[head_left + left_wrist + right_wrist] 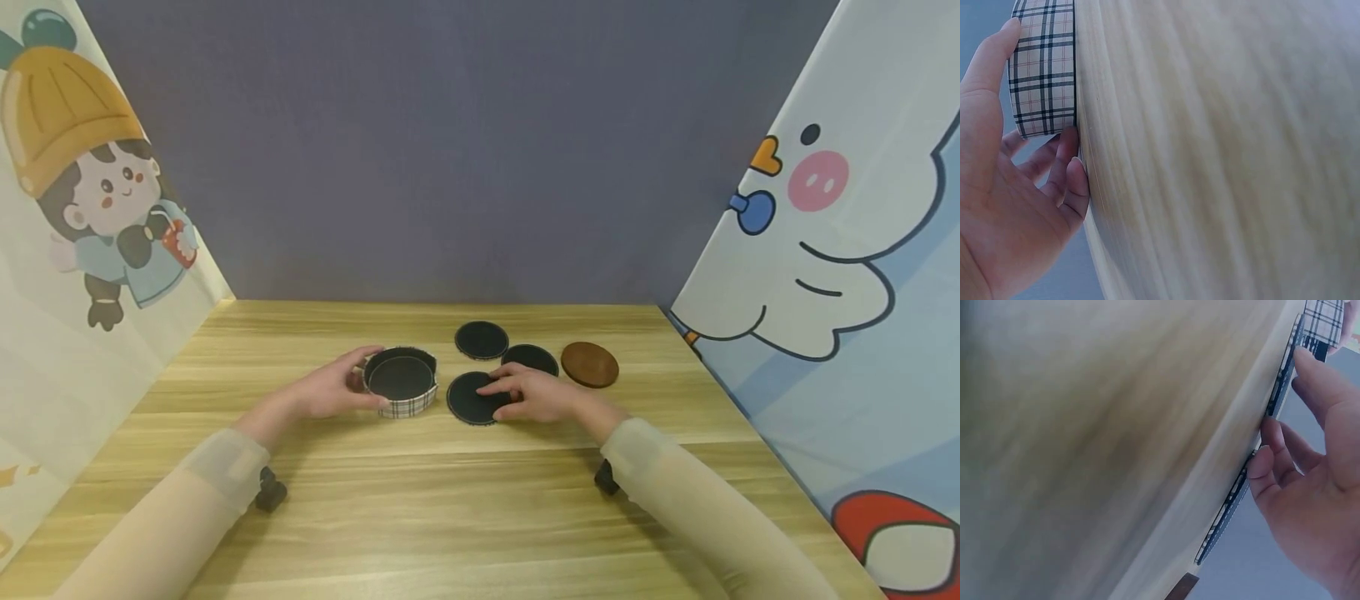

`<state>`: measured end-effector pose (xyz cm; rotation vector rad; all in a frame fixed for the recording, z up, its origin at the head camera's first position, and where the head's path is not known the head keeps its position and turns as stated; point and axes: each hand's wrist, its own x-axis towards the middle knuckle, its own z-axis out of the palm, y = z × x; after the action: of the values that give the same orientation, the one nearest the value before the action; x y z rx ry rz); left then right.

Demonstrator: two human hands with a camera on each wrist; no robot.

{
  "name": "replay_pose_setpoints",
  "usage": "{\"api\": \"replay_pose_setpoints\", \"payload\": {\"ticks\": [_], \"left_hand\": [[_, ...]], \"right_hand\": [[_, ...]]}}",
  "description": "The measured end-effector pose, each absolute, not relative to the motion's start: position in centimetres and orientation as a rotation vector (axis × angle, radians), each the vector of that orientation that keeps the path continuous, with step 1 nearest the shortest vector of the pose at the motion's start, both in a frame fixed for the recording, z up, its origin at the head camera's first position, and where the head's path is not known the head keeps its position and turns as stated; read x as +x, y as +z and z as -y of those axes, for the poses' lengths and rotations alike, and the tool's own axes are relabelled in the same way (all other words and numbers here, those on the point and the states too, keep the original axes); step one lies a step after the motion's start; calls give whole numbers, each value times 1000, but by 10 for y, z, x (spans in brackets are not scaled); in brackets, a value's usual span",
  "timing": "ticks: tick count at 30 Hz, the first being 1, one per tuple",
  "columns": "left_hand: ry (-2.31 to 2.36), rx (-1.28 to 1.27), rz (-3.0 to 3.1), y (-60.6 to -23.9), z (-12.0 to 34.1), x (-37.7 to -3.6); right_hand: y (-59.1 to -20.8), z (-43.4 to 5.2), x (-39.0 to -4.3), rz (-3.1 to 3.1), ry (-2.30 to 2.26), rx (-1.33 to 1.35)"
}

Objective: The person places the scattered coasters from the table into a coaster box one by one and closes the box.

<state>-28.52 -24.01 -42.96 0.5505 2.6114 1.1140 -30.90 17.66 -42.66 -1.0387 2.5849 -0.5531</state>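
My left hand [327, 393] grips a round plaid coaster holder [408, 407] from its left side, thumb at the near wall and fingers round the far side. Its inside is dark, and a notch shows in its right wall. In the left wrist view, the thumb lies against the plaid wall [1044, 69]. Just right of the holder, a black round coaster [467, 400] lies flat on the table. My right hand [542, 395] touches this coaster, one fingertip on its top and the thumb by its near edge. A second black coaster [531, 357] lies partly behind that hand.
Another black coaster [482, 340] lies farther back. At the right is a brown round disc [590, 364]. All lie on a wood-grain table [450, 517]. A dark grey panel [450, 150] stands behind, with cartoon-printed panels at both sides.
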Motion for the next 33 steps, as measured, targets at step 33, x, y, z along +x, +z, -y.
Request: {"api": "replay_pose_setpoints", "payload": {"ticks": [33], "left_hand": [[1110,532,-2614,-429,239,-284]], "right_hand": [[-425,-189,-267,-2515,-625,-1097]]}}
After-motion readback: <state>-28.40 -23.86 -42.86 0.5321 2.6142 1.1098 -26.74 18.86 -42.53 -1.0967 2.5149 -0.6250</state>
